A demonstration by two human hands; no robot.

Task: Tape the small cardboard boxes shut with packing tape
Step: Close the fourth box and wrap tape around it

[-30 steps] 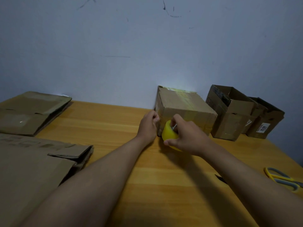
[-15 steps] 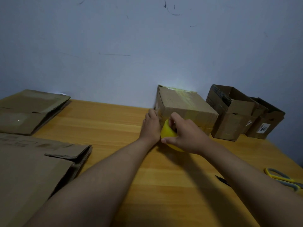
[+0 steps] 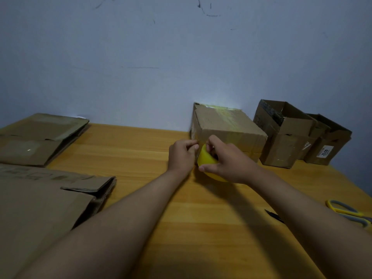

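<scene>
Closed brown cardboard box (image 3: 225, 127) against the wall, yellowish tape streaked across its top.
Open wooden tabletop (image 3: 141, 150) spreads to its left. The right hand (image 3: 227, 160) grips a yellow tape roll (image 3: 207, 160) at the box's near corner; the left hand (image 3: 181, 156), fingers curled, pinches at that corner edge.

Both forearms extend forward from the lower frame edge, bare, converging toward the centre. Left hand (image 3: 182, 155): back of hand facing up, fingers curled inward, fingertips bunched together at its right side; whether they pinch anything cannot be determined. Right hand (image 3: 228, 162): back of hand facing the camera, fingers curled over and gripping a yellow tape roll (image 3: 206, 159), thumb extended along its lower left. The two hands sit just beside each other, knuckles nearly touching.
</scene>
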